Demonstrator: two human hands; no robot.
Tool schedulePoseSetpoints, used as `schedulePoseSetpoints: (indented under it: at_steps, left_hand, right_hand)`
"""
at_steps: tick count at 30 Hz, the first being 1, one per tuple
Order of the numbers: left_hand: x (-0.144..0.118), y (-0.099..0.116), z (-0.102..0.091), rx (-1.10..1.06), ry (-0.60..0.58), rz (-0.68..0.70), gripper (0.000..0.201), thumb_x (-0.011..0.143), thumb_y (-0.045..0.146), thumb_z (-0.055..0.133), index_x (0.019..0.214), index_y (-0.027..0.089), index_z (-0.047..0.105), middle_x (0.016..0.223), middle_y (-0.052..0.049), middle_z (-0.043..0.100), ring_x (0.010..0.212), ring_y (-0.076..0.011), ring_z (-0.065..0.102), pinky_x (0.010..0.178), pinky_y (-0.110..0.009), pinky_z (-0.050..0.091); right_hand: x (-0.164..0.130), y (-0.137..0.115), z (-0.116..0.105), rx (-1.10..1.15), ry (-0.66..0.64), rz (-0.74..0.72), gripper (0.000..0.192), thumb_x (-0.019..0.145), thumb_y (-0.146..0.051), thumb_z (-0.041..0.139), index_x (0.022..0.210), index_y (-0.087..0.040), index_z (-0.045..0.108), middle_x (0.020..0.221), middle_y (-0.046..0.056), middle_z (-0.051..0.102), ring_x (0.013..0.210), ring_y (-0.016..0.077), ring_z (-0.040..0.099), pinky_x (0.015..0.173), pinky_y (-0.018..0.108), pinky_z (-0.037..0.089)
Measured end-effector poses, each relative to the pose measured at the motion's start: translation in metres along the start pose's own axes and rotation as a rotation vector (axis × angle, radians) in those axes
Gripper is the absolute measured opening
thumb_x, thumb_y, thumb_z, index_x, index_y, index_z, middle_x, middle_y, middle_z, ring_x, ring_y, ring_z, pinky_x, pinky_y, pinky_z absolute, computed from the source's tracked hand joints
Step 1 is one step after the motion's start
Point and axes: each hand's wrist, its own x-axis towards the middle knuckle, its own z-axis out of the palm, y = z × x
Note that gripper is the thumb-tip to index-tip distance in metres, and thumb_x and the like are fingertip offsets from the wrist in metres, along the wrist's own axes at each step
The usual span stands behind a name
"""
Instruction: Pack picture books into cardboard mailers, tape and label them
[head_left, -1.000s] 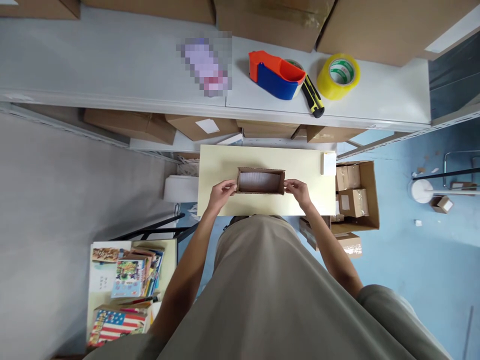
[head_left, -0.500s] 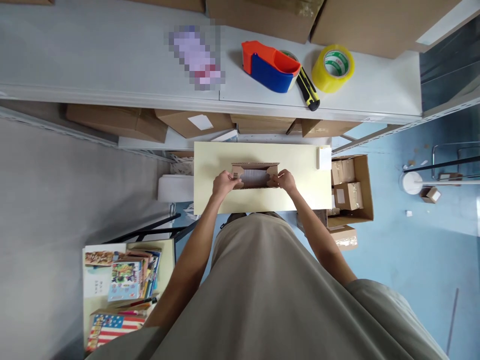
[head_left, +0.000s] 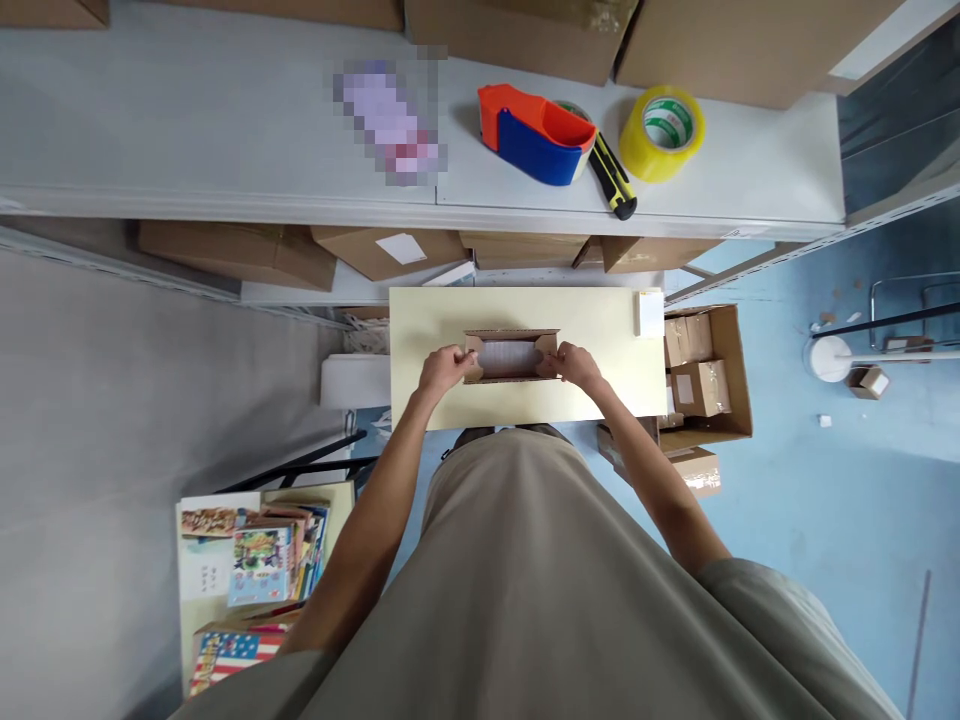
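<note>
With fingertips hidden behind the folded end flaps, the left hand [head_left: 444, 368] and right hand [head_left: 577, 364] are pinching the ends of a small cardboard box [head_left: 511, 356] sitting mid-way on the pale table [head_left: 600, 395], its flaps now turned inward, unlike a second ago.

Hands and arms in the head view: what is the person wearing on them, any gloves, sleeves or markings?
Both the left hand and the right hand are bare: no gloves, and no rings, watch or markings show. The forearms are uncovered too. A loose khaki-grey short-sleeved shirt covers the shoulders and upper arms, plain with no print visible.
</note>
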Motion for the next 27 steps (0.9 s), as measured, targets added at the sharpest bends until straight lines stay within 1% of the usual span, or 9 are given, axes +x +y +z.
schedulePoseSetpoints:
  at_steps: [2,4,7,9,14,19,21,23,27]
  left_hand:
    - [-0.012,-0.010,-0.008,-0.152,-0.017,0.072,0.040,0.103,0.061,0.067,0.092,0.023,0.072,0.097,-0.009,0.083,0.097,-0.0267,0.076,0.089,-0.034,0.055]
    - [-0.024,-0.017,-0.014,-0.299,-0.040,0.143,0.053,0.096,0.064,0.078,0.126,0.022,0.074,0.120,-0.010,0.083,0.105,-0.0263,0.077,0.094,-0.035,0.059]
    - [-0.035,-0.015,-0.020,-0.345,-0.076,0.219,0.121,0.073,0.052,0.103,0.175,0.027,0.041,0.149,-0.013,0.072,0.110,-0.0267,0.076,0.097,-0.039,0.063]
    - [-0.035,-0.007,-0.021,-0.287,-0.093,0.262,0.136,0.071,0.040,0.106,0.182,0.033,0.028,0.152,-0.013,0.068,0.108,-0.0261,0.076,0.097,-0.039,0.064]
    - [-0.026,0.008,-0.023,-0.207,-0.063,0.291,0.120,0.082,0.038,0.100,0.182,0.036,0.034,0.144,-0.010,0.068,0.106,-0.0247,0.075,0.099,-0.039,0.063]
    - [-0.017,0.008,-0.029,-0.197,-0.094,0.228,0.144,0.077,0.044,0.104,0.186,0.035,0.011,0.136,-0.008,0.073,0.100,-0.0231,0.075,0.095,-0.037,0.060]
    - [-0.012,0.008,-0.034,-0.191,-0.140,0.219,0.145,0.073,0.047,0.106,0.185,0.034,0.016,0.130,-0.006,0.075,0.099,-0.0237,0.076,0.093,-0.036,0.059]
    - [-0.006,0.009,-0.038,-0.198,-0.160,0.215,0.137,0.072,0.047,0.107,0.182,0.034,0.026,0.126,-0.006,0.076,0.097,-0.0237,0.077,0.090,-0.035,0.059]
    - [0.000,0.009,-0.032,-0.177,-0.060,0.241,0.084,0.083,0.041,0.100,0.156,0.031,0.059,0.116,-0.004,0.077,0.094,-0.0229,0.076,0.089,-0.034,0.059]
  right_hand:
    - [-0.012,0.014,-0.001,0.065,0.051,-0.076,0.027,0.115,-0.046,0.067,0.120,-0.020,0.071,0.102,0.012,0.087,0.094,0.0261,0.084,0.091,0.036,0.061]
    - [-0.022,0.028,-0.001,0.197,0.107,-0.187,0.046,0.111,-0.054,0.069,0.142,-0.019,0.067,0.126,0.016,0.084,0.107,0.0282,0.083,0.096,0.040,0.065]
    - [-0.028,0.040,0.000,0.324,0.128,-0.351,0.106,0.091,-0.062,0.089,0.177,-0.026,0.038,0.159,0.020,0.066,0.125,0.0339,0.078,0.101,0.049,0.069]
    - [-0.025,0.039,0.000,0.265,0.123,-0.431,0.130,0.081,-0.058,0.098,0.184,-0.034,0.023,0.166,0.019,0.057,0.131,0.0375,0.075,0.106,0.056,0.068]
    - [-0.011,0.028,0.006,0.127,0.191,-0.445,0.113,0.092,-0.051,0.089,0.184,-0.040,0.024,0.160,0.016,0.058,0.132,0.0408,0.073,0.106,0.062,0.068]
    - [0.008,0.032,0.010,0.281,0.199,-0.464,0.159,0.079,-0.069,0.097,0.185,-0.035,-0.017,0.185,0.024,0.029,0.152,0.0460,0.059,0.117,0.068,0.061]
    - [0.016,0.033,0.007,0.323,0.170,-0.528,0.159,0.079,-0.070,0.098,0.186,-0.034,-0.014,0.190,0.023,0.021,0.158,0.0460,0.054,0.122,0.067,0.058]
    - [0.022,0.034,0.001,0.321,0.158,-0.568,0.146,0.082,-0.066,0.096,0.188,-0.035,0.001,0.187,0.021,0.030,0.154,0.0443,0.059,0.122,0.065,0.058]
    - [0.025,0.034,-0.003,0.191,0.227,-0.581,0.082,0.096,-0.053,0.086,0.170,-0.034,0.053,0.165,0.013,0.060,0.131,0.0367,0.075,0.111,0.057,0.067]
